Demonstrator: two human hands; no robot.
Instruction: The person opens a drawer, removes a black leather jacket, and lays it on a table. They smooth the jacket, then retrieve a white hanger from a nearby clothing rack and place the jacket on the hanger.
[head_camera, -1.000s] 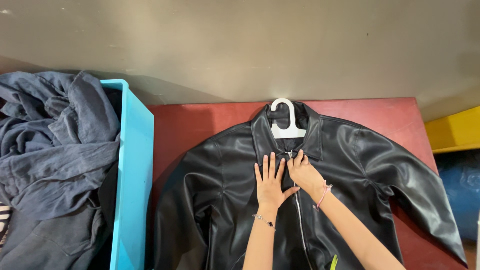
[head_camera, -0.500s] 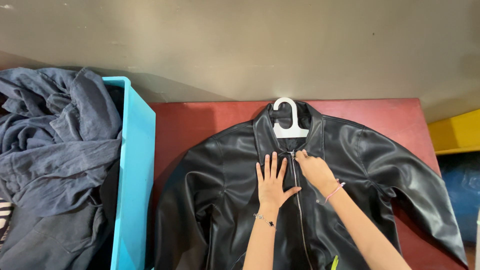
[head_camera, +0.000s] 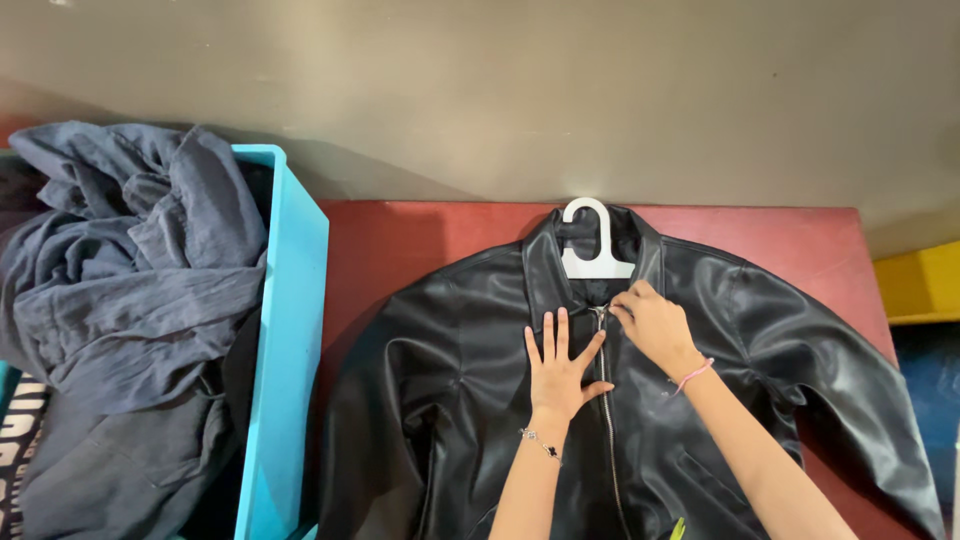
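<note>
A black leather jacket (head_camera: 460, 380) lies front up on a red table (head_camera: 400, 240), with a white plastic hanger (head_camera: 594, 245) in its collar. My left hand (head_camera: 562, 368) lies flat with fingers spread on the jacket's chest, just left of the silver zipper (head_camera: 606, 400). My right hand (head_camera: 652, 325) is curled at the top of the zipper below the collar, fingertips pinched at the zipper pull. A bracelet sits on each wrist.
A light blue plastic bin (head_camera: 290, 330) stands left of the table, heaped with dark blue-grey clothes (head_camera: 130, 280). A grey wall runs behind the table. A yellow object (head_camera: 925, 285) and something dark blue show at the right edge.
My right hand has shifted from the left of the zipper top to its right side by the collar. My left hand stays flat on the chest. The view has drifted slightly.
</note>
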